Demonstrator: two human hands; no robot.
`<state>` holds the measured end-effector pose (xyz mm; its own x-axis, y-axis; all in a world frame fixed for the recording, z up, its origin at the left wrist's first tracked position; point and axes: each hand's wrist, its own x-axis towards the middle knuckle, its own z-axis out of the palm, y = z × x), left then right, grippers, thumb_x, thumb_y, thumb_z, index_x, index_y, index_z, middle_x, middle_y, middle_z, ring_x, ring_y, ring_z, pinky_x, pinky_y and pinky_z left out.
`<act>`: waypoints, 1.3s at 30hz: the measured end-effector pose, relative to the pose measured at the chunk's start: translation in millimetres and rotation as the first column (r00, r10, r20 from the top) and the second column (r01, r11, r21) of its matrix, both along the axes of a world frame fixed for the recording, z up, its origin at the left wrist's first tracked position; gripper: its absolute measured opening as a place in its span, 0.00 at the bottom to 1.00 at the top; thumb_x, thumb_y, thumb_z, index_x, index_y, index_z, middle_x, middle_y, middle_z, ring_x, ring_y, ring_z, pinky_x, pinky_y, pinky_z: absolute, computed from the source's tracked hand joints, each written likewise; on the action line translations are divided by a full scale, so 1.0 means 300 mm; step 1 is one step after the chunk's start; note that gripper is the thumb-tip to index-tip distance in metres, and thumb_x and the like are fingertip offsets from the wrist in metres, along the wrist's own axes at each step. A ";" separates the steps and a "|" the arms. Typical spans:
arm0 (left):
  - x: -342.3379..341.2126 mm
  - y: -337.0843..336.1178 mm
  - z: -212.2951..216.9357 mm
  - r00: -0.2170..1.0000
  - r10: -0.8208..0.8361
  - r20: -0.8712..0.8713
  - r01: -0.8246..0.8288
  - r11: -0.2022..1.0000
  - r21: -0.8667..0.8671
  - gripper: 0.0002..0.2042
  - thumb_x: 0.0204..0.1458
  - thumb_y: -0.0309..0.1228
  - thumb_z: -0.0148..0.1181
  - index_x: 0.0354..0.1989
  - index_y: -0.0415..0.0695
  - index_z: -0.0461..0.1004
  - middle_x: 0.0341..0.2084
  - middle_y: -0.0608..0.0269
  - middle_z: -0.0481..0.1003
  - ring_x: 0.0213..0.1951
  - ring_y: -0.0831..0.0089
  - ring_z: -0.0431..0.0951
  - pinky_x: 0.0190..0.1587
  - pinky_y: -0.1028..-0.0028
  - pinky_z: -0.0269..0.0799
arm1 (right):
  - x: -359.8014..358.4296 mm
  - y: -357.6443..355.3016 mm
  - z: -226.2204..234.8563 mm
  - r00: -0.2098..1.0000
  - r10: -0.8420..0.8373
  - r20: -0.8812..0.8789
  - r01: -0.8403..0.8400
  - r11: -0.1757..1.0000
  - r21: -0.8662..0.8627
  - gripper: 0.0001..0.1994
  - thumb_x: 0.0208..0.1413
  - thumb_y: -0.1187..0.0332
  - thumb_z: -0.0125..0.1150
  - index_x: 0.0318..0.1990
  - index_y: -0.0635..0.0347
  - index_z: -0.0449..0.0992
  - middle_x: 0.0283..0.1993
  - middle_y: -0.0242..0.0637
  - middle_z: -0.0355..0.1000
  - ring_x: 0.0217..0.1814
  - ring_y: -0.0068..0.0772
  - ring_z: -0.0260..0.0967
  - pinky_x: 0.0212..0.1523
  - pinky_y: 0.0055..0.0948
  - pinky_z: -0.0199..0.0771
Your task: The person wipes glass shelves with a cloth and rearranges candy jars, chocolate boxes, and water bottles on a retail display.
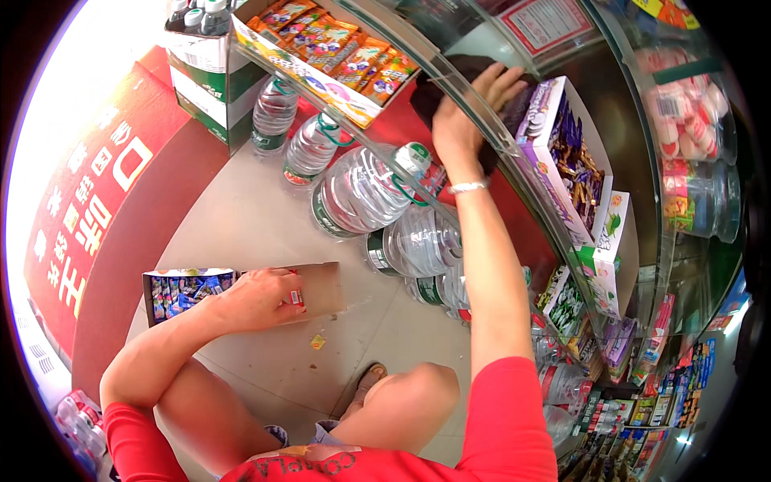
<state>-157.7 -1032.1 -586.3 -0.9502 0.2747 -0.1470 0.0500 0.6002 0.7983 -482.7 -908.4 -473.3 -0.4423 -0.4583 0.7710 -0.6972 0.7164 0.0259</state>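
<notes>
Black cloth (426, 100) under splayed right hand (474, 112), upper centre: wiping, likely; next needs steady pressure. Left hand (259, 300) curled over carton (323, 287), mid-left, grip unclear.

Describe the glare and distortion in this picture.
Head view: upper left burnt out to white beside the red panel; same view: glass shelf edges curving, black around the rim; head view again: bright highlights on the large water bottle, left hand fairly sharp.
</notes>
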 end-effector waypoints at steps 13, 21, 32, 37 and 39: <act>0.054 -0.069 -0.066 0.992 -0.082 0.097 0.086 0.996 -0.032 0.20 0.52 0.40 0.60 0.50 0.43 0.74 0.36 0.50 0.76 0.42 0.54 0.76 0.48 0.57 0.70 | 0.048 0.785 -0.028 0.845 -0.495 0.201 0.457 0.865 0.210 0.15 0.58 0.71 0.46 0.48 0.70 0.72 0.45 0.60 0.72 0.49 0.66 0.67 0.50 0.48 0.68; 0.008 -0.006 -0.068 0.996 -0.039 0.084 0.029 0.992 0.121 0.17 0.51 0.31 0.62 0.48 0.37 0.73 0.38 0.50 0.78 0.38 0.61 0.79 0.43 0.66 0.74 | -0.079 0.969 0.009 0.722 -0.651 0.235 0.644 0.756 0.118 0.16 0.58 0.67 0.44 0.43 0.69 0.75 0.44 0.58 0.74 0.49 0.60 0.70 0.51 0.49 0.69; -0.196 0.411 0.370 0.951 0.100 -0.294 0.009 0.937 0.349 0.14 0.50 0.17 0.58 0.47 0.36 0.72 0.38 0.57 0.77 0.38 0.72 0.77 0.42 0.73 0.72 | 0.098 0.653 -0.065 0.835 -0.090 0.542 0.321 0.881 -0.347 0.12 0.51 0.72 0.47 0.39 0.66 0.77 0.40 0.53 0.75 0.41 0.53 0.73 0.46 0.47 0.70; -0.241 0.593 0.581 0.810 0.038 -0.586 0.138 0.958 0.253 0.15 0.47 0.15 0.57 0.46 0.34 0.72 0.35 0.54 0.76 0.35 0.70 0.75 0.38 0.74 0.71 | 0.361 0.768 0.034 0.564 0.660 0.497 -0.047 0.626 -0.778 0.21 0.44 0.83 0.44 0.46 0.64 0.76 0.42 0.46 0.76 0.46 0.35 0.73 0.50 0.32 0.70; -0.280 0.645 0.599 0.754 0.016 -0.657 0.139 0.973 0.184 0.16 0.45 0.15 0.57 0.45 0.34 0.72 0.34 0.55 0.76 0.34 0.70 0.74 0.35 0.75 0.69 | 0.438 0.845 0.022 0.571 0.737 0.360 -0.177 0.540 -0.823 0.23 0.44 0.84 0.43 0.48 0.64 0.76 0.46 0.43 0.76 0.51 0.31 0.72 0.55 0.29 0.68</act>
